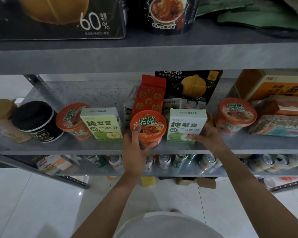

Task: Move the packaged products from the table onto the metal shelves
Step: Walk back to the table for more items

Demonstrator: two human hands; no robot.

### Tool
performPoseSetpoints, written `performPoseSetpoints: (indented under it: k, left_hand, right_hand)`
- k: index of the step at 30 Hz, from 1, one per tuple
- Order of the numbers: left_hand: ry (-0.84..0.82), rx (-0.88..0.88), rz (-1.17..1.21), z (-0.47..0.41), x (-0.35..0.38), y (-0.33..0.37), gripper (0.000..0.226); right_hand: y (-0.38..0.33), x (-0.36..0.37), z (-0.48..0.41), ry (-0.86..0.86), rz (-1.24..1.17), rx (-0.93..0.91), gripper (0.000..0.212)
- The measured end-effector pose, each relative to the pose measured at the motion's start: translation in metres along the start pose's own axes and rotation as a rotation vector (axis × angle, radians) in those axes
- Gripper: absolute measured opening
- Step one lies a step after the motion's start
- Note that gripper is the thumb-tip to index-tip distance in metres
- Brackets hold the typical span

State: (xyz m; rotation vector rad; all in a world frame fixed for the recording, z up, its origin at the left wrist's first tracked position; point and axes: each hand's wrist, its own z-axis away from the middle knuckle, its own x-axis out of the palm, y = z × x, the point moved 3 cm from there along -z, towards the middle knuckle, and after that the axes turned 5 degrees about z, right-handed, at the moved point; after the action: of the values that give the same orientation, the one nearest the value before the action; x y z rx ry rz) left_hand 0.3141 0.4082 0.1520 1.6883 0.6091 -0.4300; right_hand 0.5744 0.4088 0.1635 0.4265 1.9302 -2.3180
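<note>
The left hand (136,148) curls round the orange noodle bowl (149,126) and the right hand (208,136) pinches the pear paste box (186,125), both at the front of the middle shelf (67,147). Both are probably light. The bowl's thin wall may dent, so cup it low; the box looks stiff, so hold its sides.

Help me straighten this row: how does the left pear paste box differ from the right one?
The left pear paste box stands free, while the right pear paste box is held at its lower corner by the right hand. The left box shows a side panel; the right box shows only front and top. Both are upright on the middle shelf, same green pear design.
</note>
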Motion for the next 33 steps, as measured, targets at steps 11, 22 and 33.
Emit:
performPoseSetpoints:
  k: [11,22,33]
  left_hand:
    - [-0.104,0.084,-0.342,0.005,-0.009,0.013,0.080]
    - [-0.126,0.656,-0.488,0.045,-0.014,0.069,0.045]
    - [-0.981,1.119,-0.664,0.167,0.134,0.187,0.039]
  right_hand:
    - [-0.002,0.003,0.005,0.053,0.087,-0.022,0.049]
    - [0.013,-0.049,0.102,0.440,0.641,0.073,0.035]
    - [0.105,-0.096,0.389,0.928,0.614,0.980,0.035]
